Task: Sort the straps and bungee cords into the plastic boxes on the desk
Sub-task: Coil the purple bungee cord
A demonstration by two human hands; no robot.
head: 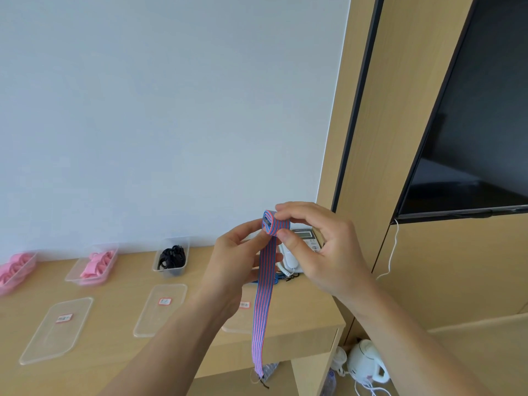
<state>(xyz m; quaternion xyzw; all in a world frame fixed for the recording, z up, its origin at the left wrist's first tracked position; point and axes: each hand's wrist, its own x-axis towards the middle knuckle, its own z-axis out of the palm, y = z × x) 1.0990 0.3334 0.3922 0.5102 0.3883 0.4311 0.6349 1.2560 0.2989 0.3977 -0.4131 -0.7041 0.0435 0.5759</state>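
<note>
The left hand (237, 252) and right hand (320, 247), close together, pinched the rolled top of the striped strap (264, 295) above the desk (120, 287). They half hid a phone (305, 234). 1 pink-filled box (17, 270) was cut off, and the lid labels (64, 318) were unreadable.

open desk (120, 315) btwn lids (55, 330), boxes (171, 257) line wall

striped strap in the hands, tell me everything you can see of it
The striped strap is a flat, woven-looking band with lengthwise blue and pink-red stripes. Its top is rolled into a coil, pinched by the right hand, with the left hand holding just below. The rest hangs down past the desk edge to a frayed end.
</note>
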